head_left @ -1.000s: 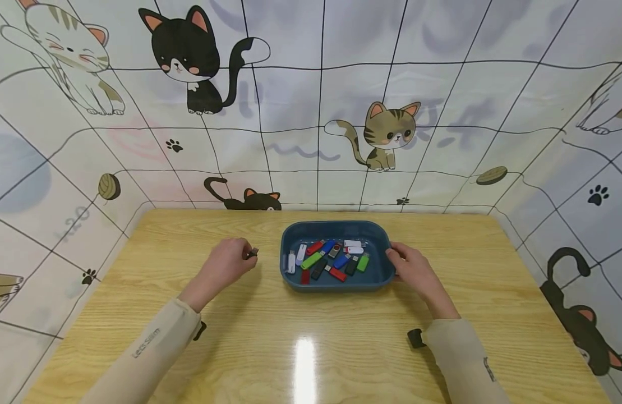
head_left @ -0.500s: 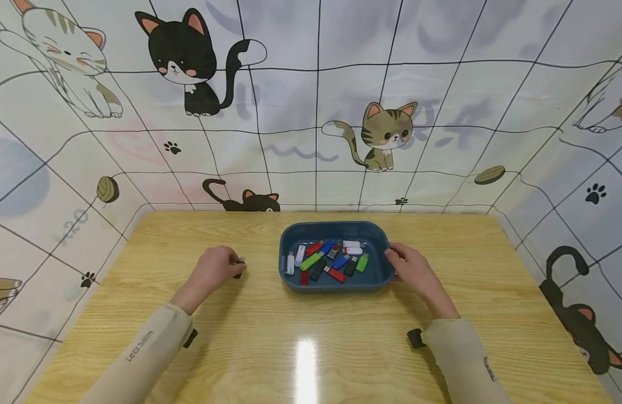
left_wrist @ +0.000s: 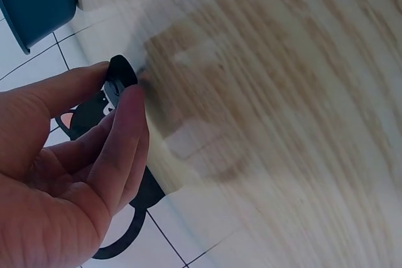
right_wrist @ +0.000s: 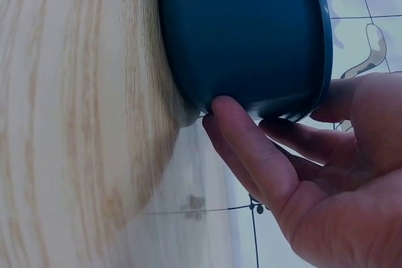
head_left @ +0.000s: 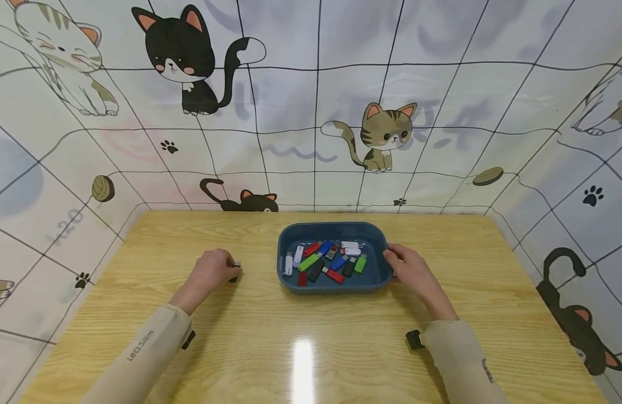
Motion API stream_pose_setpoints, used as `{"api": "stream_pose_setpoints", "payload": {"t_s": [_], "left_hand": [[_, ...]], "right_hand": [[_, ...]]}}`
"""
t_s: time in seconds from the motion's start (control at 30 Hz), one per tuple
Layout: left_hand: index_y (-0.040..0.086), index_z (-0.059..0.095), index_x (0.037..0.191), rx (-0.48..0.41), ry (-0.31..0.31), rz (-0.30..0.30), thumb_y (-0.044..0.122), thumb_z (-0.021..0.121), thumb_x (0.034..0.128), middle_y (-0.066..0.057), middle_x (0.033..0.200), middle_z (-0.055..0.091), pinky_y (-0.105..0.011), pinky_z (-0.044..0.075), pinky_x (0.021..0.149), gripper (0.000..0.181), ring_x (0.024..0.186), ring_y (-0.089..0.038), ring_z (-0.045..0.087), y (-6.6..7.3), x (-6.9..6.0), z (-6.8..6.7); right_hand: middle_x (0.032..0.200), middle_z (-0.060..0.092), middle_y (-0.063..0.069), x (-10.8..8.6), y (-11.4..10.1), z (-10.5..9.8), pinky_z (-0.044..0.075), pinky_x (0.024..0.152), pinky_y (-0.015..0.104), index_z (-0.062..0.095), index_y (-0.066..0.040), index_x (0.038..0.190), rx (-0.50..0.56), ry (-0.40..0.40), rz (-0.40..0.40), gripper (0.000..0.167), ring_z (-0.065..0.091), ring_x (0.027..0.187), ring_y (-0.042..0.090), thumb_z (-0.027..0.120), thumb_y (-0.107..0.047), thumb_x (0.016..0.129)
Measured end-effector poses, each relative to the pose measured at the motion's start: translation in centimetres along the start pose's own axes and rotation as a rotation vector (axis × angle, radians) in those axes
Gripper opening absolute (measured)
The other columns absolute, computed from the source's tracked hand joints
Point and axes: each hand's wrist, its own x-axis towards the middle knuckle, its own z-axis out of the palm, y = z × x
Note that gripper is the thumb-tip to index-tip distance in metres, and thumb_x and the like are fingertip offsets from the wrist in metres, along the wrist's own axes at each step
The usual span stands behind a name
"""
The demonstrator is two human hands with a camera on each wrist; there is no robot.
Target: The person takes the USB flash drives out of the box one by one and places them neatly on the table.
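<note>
Between thumb and fingertips my left hand [head_left: 206,276] pinches a small black USB flash drive [head_left: 235,272] by the table's left side, metal plug pointing up. Close up in the left wrist view, the dark drive [left_wrist: 121,78] sits at the fingertips near the wood; whether it touches the table I cannot tell. A blue tray [head_left: 332,288] stands to the right, with several USB flash drives [head_left: 336,275] in red, green, blue, white and black lying in it. My right hand [head_left: 413,269] holds the tray's right end, fingers against its outer wall [right_wrist: 245,36].
The wooden table [head_left: 270,342] meets a cat-printed cloth wall [head_left: 290,140] at the back and sides. Black camera mounts [head_left: 414,339] hang at both wrists. A bright light reflection lies on the table's front part.
My left hand has moved left and slightly toward me with the black flash drive, away from the tray. The right hand stays on the tray.
</note>
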Motion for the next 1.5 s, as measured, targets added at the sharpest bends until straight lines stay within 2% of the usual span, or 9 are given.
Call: {"api": "stream_pose_setpoints", "payload": {"t_s": [0.2, 0.4, 0.5, 0.6, 0.87, 1.07, 1.23, 1.4, 1.5], "left_hand": [[0.017, 0.036, 0.059, -0.025, -0.004, -0.005, 0.012, 0.074, 0.0927, 0.006, 0.057, 0.025, -0.025, 0.023, 0.053, 0.051, 0.054, -0.01, 0.024, -0.2, -0.1, 0.2], [0.014, 0.047, 0.061, -0.022, -0.028, -0.021, 0.015, 0.075, 0.0931, 0.004, 0.058, 0.036, -0.027, 0.028, 0.054, 0.042, 0.055, -0.011, 0.031, -0.4, 0.1, 0.5], [0.006, 0.062, 0.069, -0.021, -0.032, -0.027, 0.016, 0.076, 0.0926, -0.002, 0.067, 0.056, -0.028, 0.036, 0.055, 0.029, 0.058, -0.013, 0.042, -0.4, 0.0, 0.5], [-0.003, 0.074, 0.087, -0.014, -0.031, -0.032, 0.016, 0.077, 0.0921, -0.014, 0.087, 0.072, -0.034, 0.048, 0.062, 0.02, 0.066, -0.018, 0.055, -0.3, -0.1, 0.4], [-0.006, 0.075, 0.094, -0.009, -0.034, -0.046, 0.022, 0.076, 0.0923, -0.016, 0.092, 0.073, -0.04, 0.052, 0.067, 0.028, 0.071, -0.021, 0.06, -0.3, -0.2, 0.2], [-0.008, 0.069, 0.113, -0.001, 0.025, -0.032, 0.026, 0.073, 0.0952, -0.019, 0.099, 0.073, -0.039, 0.053, 0.06, 0.038, 0.072, -0.023, 0.065, 0.0, -0.1, -0.7], [-0.004, 0.068, 0.119, 0.053, 0.107, 0.044, 0.027, 0.072, 0.0971, -0.019, 0.108, 0.072, -0.047, 0.056, 0.068, 0.037, 0.087, -0.031, 0.068, 1.9, 0.4, -2.0], [-0.001, 0.068, 0.122, 0.112, 0.145, 0.138, 0.025, 0.072, 0.0975, -0.018, 0.118, 0.07, -0.049, 0.057, 0.078, 0.037, 0.096, -0.033, 0.069, 5.5, 1.0, -3.1], [0.001, 0.068, 0.123, 0.154, 0.14, 0.204, 0.026, 0.072, 0.0973, -0.016, 0.117, 0.069, -0.046, 0.057, 0.076, 0.036, 0.093, -0.03, 0.069, 7.9, 1.4, -3.6]], "right_hand": [[0.151, 0.042, 0.036, 0.0, 0.1, 0.0, 0.061, 0.08, 0.042, 0.037, 0.009, 0.154, 0.001, 0.01, -0.005, 0.054, 0.064, 0.118, 0.048, 0.043, -0.025, 0.113], [0.152, 0.042, 0.036, 0.0, 0.1, 0.0, 0.061, 0.081, 0.042, 0.037, 0.009, 0.155, -0.001, 0.006, 0.0, 0.055, 0.063, 0.12, 0.048, 0.043, -0.026, 0.113], [0.152, 0.042, 0.035, 0.1, 0.1, 0.0, 0.061, 0.081, 0.041, 0.037, 0.008, 0.155, -0.011, 0.008, 0.0, 0.055, 0.063, 0.12, 0.048, 0.043, -0.027, 0.113], [0.152, 0.042, 0.035, 0.0, 0.2, 0.0, 0.061, 0.081, 0.042, 0.036, 0.008, 0.155, -0.014, 0.005, 0.0, 0.056, 0.062, 0.121, 0.048, 0.043, -0.028, 0.113], [0.151, 0.044, 0.034, 0.1, 0.2, 0.0, 0.061, 0.081, 0.041, 0.037, 0.008, 0.155, -0.011, 0.005, -0.011, 0.056, 0.064, 0.118, 0.046, 0.043, -0.029, 0.113], [0.15, 0.045, 0.034, 0.1, 0.2, 0.0, 0.061, 0.081, 0.041, 0.038, 0.009, 0.154, -0.009, 0.008, -0.018, 0.055, 0.065, 0.117, 0.045, 0.043, -0.028, 0.113], [0.149, 0.045, 0.035, 0.1, 0.2, 0.0, 0.061, 0.081, 0.041, 0.036, 0.01, 0.154, -0.017, 0.006, -0.012, 0.056, 0.065, 0.117, 0.046, 0.043, -0.027, 0.113], [0.149, 0.045, 0.035, 0.0, 0.0, 0.0, 0.061, 0.081, 0.041, 0.036, 0.009, 0.154, -0.009, 0.004, -0.01, 0.056, 0.065, 0.116, 0.045, 0.043, -0.027, 0.113], [0.149, 0.045, 0.035, -0.1, -0.1, 0.0, 0.061, 0.081, 0.041, 0.037, 0.01, 0.154, -0.003, 0.002, -0.012, 0.056, 0.066, 0.115, 0.045, 0.043, -0.027, 0.113]]}}
